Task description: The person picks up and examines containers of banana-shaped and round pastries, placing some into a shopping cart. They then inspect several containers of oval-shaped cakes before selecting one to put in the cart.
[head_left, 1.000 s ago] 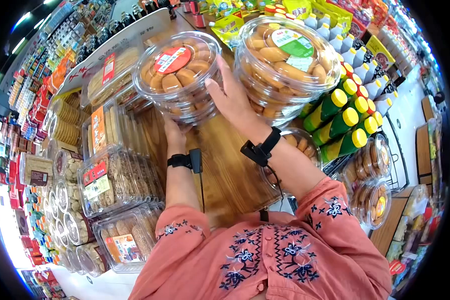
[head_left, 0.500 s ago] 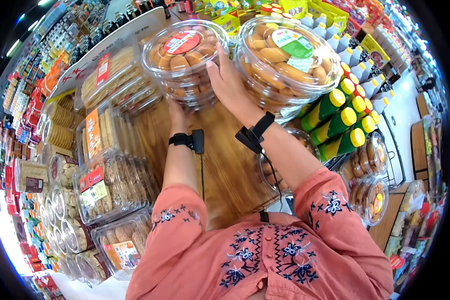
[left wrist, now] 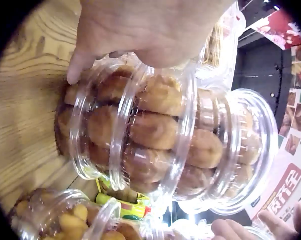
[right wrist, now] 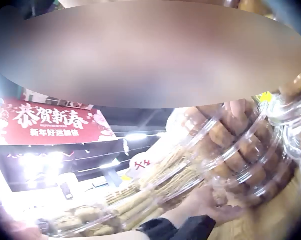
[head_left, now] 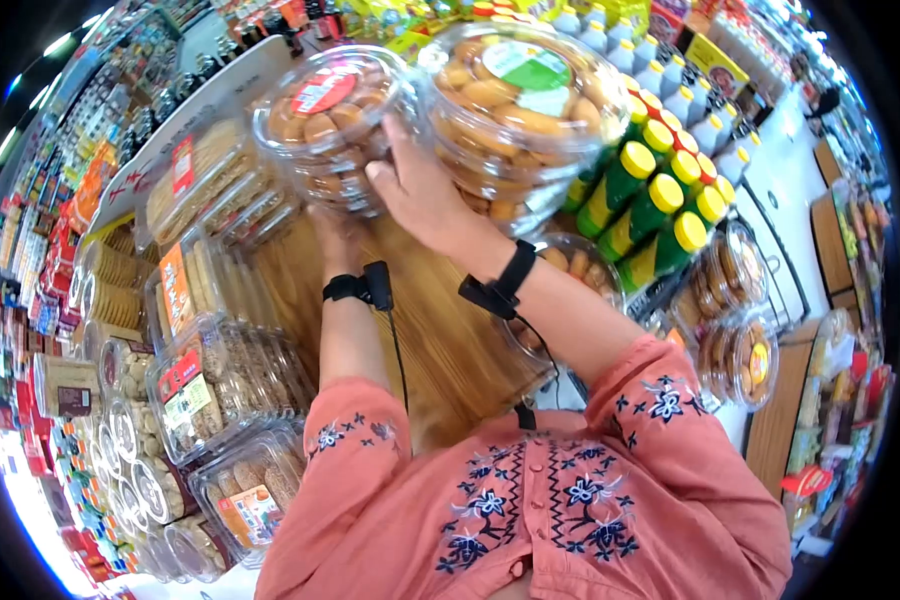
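In the head view, a stack of clear round tubs point(head_left: 335, 125) with brown pastries and a red top label stands between the hands. My left hand point(head_left: 338, 238) touches its lower near side, fingers partly hidden. My right hand point(head_left: 422, 198) lies along its right side, fingers extended. The left wrist view shows the left hand point(left wrist: 140, 30) against the stacked tubs point(left wrist: 153, 130), one finger straight towards the wood; the right hand point(left wrist: 278, 225) is at lower right. In the right wrist view, the left hand point(right wrist: 205, 202) is at the stack's base; a blurred oval covers the top.
A larger tub stack point(head_left: 520, 125) with a green label stands close on the right, beside yellow-capped bottles point(head_left: 635, 205). Boxed pastries point(head_left: 230, 385) line the left side of the wooden tabletop point(head_left: 430, 350). Another round tub point(head_left: 570, 270) sits near the right forearm.
The red-labelled stack has shifted away from the body and closer to the green-labelled stack, both hands moving with it. The head view has also shifted.
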Tool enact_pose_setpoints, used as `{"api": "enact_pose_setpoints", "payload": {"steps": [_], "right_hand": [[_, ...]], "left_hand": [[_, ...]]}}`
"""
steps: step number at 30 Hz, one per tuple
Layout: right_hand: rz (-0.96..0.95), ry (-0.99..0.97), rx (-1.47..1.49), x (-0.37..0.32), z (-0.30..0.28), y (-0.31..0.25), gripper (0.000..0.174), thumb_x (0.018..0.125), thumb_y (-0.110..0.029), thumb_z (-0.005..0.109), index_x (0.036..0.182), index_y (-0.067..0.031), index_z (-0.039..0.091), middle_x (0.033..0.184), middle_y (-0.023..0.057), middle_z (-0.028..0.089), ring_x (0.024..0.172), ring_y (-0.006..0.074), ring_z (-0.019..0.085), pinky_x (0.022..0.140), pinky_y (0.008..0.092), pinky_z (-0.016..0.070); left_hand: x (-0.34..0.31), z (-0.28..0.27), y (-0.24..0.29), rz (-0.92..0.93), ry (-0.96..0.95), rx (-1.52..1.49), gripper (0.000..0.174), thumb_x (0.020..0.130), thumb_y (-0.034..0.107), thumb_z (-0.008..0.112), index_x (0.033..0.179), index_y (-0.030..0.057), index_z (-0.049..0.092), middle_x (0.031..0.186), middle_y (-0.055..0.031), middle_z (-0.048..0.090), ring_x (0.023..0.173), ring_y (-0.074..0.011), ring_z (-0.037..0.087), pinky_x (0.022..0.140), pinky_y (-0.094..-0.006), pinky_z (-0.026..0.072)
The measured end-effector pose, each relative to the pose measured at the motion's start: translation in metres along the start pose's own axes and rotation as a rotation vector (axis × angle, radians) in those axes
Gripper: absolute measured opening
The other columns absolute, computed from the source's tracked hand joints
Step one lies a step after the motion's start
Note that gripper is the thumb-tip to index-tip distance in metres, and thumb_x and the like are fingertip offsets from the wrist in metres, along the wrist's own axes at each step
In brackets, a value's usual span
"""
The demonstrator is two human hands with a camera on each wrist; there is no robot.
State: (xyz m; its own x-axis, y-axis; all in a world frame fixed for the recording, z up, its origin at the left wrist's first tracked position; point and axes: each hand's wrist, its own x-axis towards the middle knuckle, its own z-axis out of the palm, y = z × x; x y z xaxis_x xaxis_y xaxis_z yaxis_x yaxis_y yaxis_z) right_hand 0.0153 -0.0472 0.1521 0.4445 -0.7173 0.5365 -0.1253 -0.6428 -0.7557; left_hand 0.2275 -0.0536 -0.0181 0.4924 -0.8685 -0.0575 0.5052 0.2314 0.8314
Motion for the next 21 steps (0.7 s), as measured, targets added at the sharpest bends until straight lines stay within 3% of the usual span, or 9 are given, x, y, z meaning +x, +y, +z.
{"api": "enact_pose_setpoints", "payload": {"steps": [2, 4, 5, 8, 10, 12, 14, 17, 21], "right_hand": [[0.06, -0.166, 0.048, -0.035, -0.026, -0.027, 0.055, 0.102, -0.025, 0.05, 0.145, 0.007, 0.038, 0.137, 0.0297, 0.053, 0.127, 0.0389, 0.053, 0.108, 0.0436, 0.0396], [0.158, -0.346, 0.08, -0.082, -0.051, -0.034, 0.048, 0.103, -0.027, 0.051, 0.14, 0.0037, 0.047, 0.127, 0.0274, 0.061, 0.116, 0.0375, 0.061, 0.099, 0.0439, 0.0468], [0.101, -0.372, 0.067, -0.104, -0.06, -0.025, 0.041, 0.103, -0.031, 0.054, 0.128, 0.0008, 0.056, 0.109, 0.0184, 0.069, 0.098, 0.0271, 0.068, 0.083, 0.0378, 0.0524], [0.408, -0.528, 0.259, -0.164, -0.112, -0.013, 0.036, 0.103, -0.029, 0.053, 0.123, 0.0001, 0.06, 0.105, 0.0106, 0.07, 0.093, 0.0171, 0.069, 0.079, 0.0301, 0.0532], [0.681, -0.232, 0.467, -0.205, -0.143, -0.001, 0.027, 0.099, -0.026, 0.057, 0.111, -0.002, 0.064, 0.087, 0.0079, 0.068, 0.076, 0.0148, 0.064, 0.066, 0.0298, 0.0507], [0.656, 0.042, 0.239, -0.236, -0.184, 0.017, 0.029, 0.099, -0.024, 0.055, 0.114, -0.0006, 0.063, 0.09, 0.0045, 0.068, 0.077, 0.0107, 0.064, 0.063, 0.0258, 0.0509], [0.852, 0.255, 0.295, -0.264, -0.215, 0.031, 0.033, 0.098, -0.024, 0.055, 0.119, 0.0015, 0.06, 0.091, 0.0052, 0.067, 0.079, 0.0116, 0.064, 0.064, 0.0262, 0.052], [0.889, 0.352, 0.093, -0.312, -0.235, 0.058, 0.038, 0.098, -0.027, 0.056, 0.121, 0.0026, 0.059, 0.095, 0.0067, 0.066, 0.081, 0.0139, 0.065, 0.066, 0.0283, 0.0539], [1.073, 0.31, 0.291, -0.335, -0.231, 0.071, 0.041, 0.099, -0.033, 0.056, 0.121, 0.0021, 0.06, 0.111, 0.0113, 0.065, 0.093, 0.0189, 0.066, 0.076, 0.0311, 0.0558]], "left_hand": [[-0.027, -0.004, -0.011, 0.043, -0.101, -0.091, 0.067, 0.104, 0.057, 0.035, 0.15, 0.0073, 0.039, 0.136, -0.0118, 0.056, 0.123, -0.0303, 0.056, 0.104, -0.0411, 0.0472], [-0.055, -0.01, -0.017, -0.108, 0.169, 0.067, 0.064, 0.104, 0.051, 0.042, 0.146, 0.0041, 0.042, 0.137, -0.0141, 0.054, 0.127, -0.0285, 0.051, 0.099, -0.0413, 0.0482], [-0.065, -0.006, -0.021, -0.168, 0.296, 0.152, 0.062, 0.103, 0.048, 0.046, 0.145, 0.0025, 0.043, 0.138, -0.0152, 0.052, 0.129, -0.0276, 0.049, 0.096, -0.0413, 0.0488], [-0.12, 0.014, -0.024, -0.29, 0.088, 0.247, 0.049, 0.102, 0.041, 0.053, 0.129, -0.0004, 0.054, 0.122, -0.0141, 0.06, 0.114, -0.0241, 0.059, 0.088, -0.0357, 0.0514], [-0.152, 0.035, -0.031, -0.369, -0.017, 0.353, 0.039, 0.102, 0.037, 0.054, 0.117, 0.0013, 0.059, 0.109, -0.0096, 0.065, 0.098, -0.0205, 0.065, 0.079, -0.0342, 0.0535], [-0.185, 0.062, -0.037, -0.441, -0.106, 0.519, 0.037, 0.103, 0.035, 0.053, 0.119, 0.0014, 0.06, 0.109, -0.0102, 0.066, 0.096, -0.0204, 0.066, 0.077, -0.0338, 0.0552], [-0.201, 0.075, -0.053, -0.474, -0.187, 0.548, 0.04, 0.101, 0.036, 0.056, 0.12, 0.001, 0.059, 0.109, -0.0101, 0.065, 0.095, -0.019, 0.065, 0.076, -0.0317, 0.0545], [-0.213, 0.092, -0.076, -0.46, -0.234, 0.587, 0.041, 0.1, 0.039, 0.06, 0.118, 0.0023, 0.059, 0.105, -0.0082, 0.064, 0.092, -0.0175, 0.064, 0.074, -0.0301, 0.0534], [-0.214, 0.096, -0.099, -0.506, -0.237, 0.662, 0.038, 0.098, 0.039, 0.062, 0.116, 0.0055, 0.06, 0.099, -0.0042, 0.062, 0.085, -0.0141, 0.06, 0.072, -0.0279, 0.0522]]}}
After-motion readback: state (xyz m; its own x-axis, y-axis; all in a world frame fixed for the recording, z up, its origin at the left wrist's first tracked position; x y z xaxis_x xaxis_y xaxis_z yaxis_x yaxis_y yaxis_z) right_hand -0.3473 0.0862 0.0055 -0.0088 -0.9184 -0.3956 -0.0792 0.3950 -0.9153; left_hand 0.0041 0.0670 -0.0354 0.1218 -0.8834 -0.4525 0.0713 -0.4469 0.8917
